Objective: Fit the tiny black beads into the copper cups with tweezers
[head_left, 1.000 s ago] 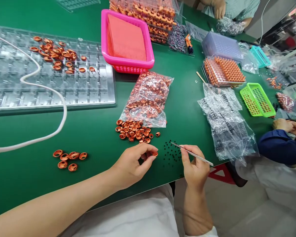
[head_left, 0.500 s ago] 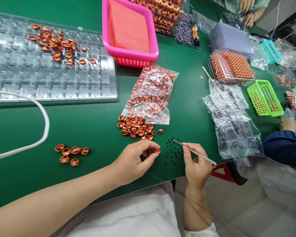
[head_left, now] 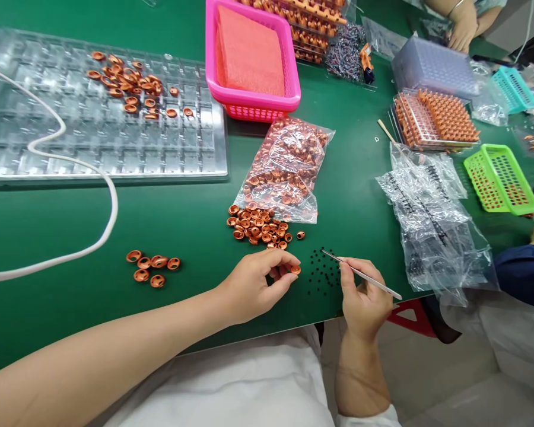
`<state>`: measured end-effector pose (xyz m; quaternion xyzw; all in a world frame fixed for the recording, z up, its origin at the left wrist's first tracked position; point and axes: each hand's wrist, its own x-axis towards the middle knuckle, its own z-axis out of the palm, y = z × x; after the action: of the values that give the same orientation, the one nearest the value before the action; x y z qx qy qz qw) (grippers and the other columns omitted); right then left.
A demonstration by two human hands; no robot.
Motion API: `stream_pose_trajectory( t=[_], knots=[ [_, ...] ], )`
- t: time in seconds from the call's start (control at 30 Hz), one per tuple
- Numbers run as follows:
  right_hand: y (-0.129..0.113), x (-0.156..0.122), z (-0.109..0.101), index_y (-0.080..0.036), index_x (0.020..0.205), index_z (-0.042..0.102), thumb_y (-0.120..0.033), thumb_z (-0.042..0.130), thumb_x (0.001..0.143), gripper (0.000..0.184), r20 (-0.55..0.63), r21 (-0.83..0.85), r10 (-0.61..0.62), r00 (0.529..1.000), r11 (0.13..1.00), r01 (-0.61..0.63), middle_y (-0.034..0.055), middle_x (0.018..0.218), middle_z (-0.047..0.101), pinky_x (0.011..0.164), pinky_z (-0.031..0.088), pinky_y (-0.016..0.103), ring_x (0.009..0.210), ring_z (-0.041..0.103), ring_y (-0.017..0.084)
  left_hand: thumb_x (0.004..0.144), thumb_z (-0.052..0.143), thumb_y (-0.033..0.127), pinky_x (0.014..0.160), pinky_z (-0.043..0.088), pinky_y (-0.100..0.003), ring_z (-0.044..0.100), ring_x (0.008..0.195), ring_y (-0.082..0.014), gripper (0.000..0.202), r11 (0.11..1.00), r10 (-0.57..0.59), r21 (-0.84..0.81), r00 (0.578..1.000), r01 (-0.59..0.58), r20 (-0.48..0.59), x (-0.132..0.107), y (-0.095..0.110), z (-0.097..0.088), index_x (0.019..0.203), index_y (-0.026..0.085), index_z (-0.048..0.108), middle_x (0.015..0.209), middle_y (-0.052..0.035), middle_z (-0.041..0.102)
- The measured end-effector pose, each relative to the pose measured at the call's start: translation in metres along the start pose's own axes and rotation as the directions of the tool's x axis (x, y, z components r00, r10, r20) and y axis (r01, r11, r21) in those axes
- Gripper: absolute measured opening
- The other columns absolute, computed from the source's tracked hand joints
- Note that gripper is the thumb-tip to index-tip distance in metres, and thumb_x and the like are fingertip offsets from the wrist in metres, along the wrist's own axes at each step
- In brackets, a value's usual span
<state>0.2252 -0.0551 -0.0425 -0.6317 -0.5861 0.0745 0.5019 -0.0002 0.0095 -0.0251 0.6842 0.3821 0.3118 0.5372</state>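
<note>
While six shiny, copper-coloured, hollow round cups (head_left: 159,261) lie to our left, we pinch one matching cup (head_left: 296,270) in our left hand (head_left: 258,284); just right of it, tiny black pieces (head_left: 324,274) lie scattered, too many to count surely, nearer our right hand (head_left: 365,303), which grips one slim, silver pair of tweezers (head_left: 376,283) slanting tip forward-left.

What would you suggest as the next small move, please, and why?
I would probably pick up one of the small black pieces with the slim metal tool: the right hand holds it with its tip at the scatter's far edge, while the left hand pinches a copper-coloured cup close by.
</note>
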Motion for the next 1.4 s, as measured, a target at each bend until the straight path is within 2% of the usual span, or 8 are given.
stream_pose_trajectory(
  t=[0.2, 0.33, 0.43, 0.6, 0.93, 1.4],
  knots=[
    [-0.021, -0.005, -0.001, -0.022, 0.095, 0.072, -0.013, 0.073, 0.089, 0.011, -0.113, 0.131, 0.073, 0.991, 0.990, -0.058, 0.0028, 0.086, 0.075, 0.066, 0.060, 0.036, 0.078, 0.072, 0.020, 0.090, 0.065, 0.016, 0.065, 0.057, -0.019, 0.067, 0.068, -0.0107, 0.013, 1.000, 0.001, -0.024, 1.000, -0.001, 0.009, -0.003, 0.002, -0.001, 0.100, 0.012, 0.072, 0.084, -0.0042, 0.075],
    [-0.039, -0.013, -0.002, -0.022, 0.097, 0.071, -0.010, 0.072, 0.087, 0.016, -0.117, 0.214, 0.101, 0.988, 0.974, -0.075, 0.0023, 0.083, 0.075, 0.064, 0.059, 0.037, 0.077, 0.071, 0.020, 0.090, 0.064, 0.015, 0.065, 0.057, -0.018, 0.066, 0.069, -0.0103, 0.012, 1.000, -0.002, -0.030, 0.999, 0.003, 0.034, -0.006, 0.004, -0.003, 0.099, 0.012, 0.072, 0.084, -0.0038, 0.074],
    [-0.045, -0.017, -0.001, -0.022, 0.099, 0.072, -0.007, 0.071, 0.087, 0.020, -0.109, 0.248, 0.076, 0.991, 0.968, -0.047, 0.0023, 0.083, 0.075, 0.064, 0.058, 0.037, 0.077, 0.071, 0.021, 0.090, 0.064, 0.014, 0.065, 0.056, -0.019, 0.066, 0.069, -0.0103, 0.012, 1.000, -0.002, -0.020, 0.999, 0.003, 0.044, -0.007, 0.005, -0.003, 0.098, 0.012, 0.071, 0.084, -0.0037, 0.074],
    [-0.044, -0.018, -0.003, -0.024, 0.107, 0.070, -0.003, 0.069, 0.086, 0.030, -0.013, 0.277, -0.056, 0.998, 0.959, 0.058, 0.0019, 0.087, 0.076, 0.064, 0.057, 0.039, 0.076, 0.073, 0.021, 0.090, 0.063, 0.013, 0.064, 0.055, -0.019, 0.065, 0.068, -0.0101, 0.012, 1.000, 0.022, -0.003, 0.998, -0.022, 0.056, -0.006, 0.005, -0.002, 0.098, 0.011, 0.072, 0.082, -0.0037, 0.072],
    [-0.049, -0.016, -0.005, -0.024, 0.109, 0.068, -0.001, 0.069, 0.085, 0.033, 0.148, 0.224, -0.131, 0.980, 0.970, 0.096, 0.0028, 0.094, 0.078, 0.067, 0.058, 0.039, 0.079, 0.074, 0.021, 0.091, 0.062, 0.012, 0.065, 0.054, -0.021, 0.065, 0.070, -0.0110, 0.014, 0.996, 0.084, 0.032, 0.994, -0.087, 0.070, -0.008, 0.004, -0.003, 0.099, 0.014, 0.073, 0.082, -0.0025, 0.070],
    [-0.044, -0.015, -0.006, -0.026, 0.112, 0.066, -0.006, 0.068, 0.088, 0.031, 0.225, 0.153, -0.188, 0.956, 0.976, 0.156, 0.0036, 0.096, 0.078, 0.064, 0.061, 0.039, 0.079, 0.074, 0.020, 0.092, 0.061, 0.012, 0.066, 0.054, -0.022, 0.067, 0.072, -0.0119, 0.015, 0.997, 0.071, 0.033, 0.993, -0.075, 0.092, -0.006, 0.005, -0.004, 0.101, 0.013, 0.073, 0.085, -0.0043, 0.072]
  ],
)
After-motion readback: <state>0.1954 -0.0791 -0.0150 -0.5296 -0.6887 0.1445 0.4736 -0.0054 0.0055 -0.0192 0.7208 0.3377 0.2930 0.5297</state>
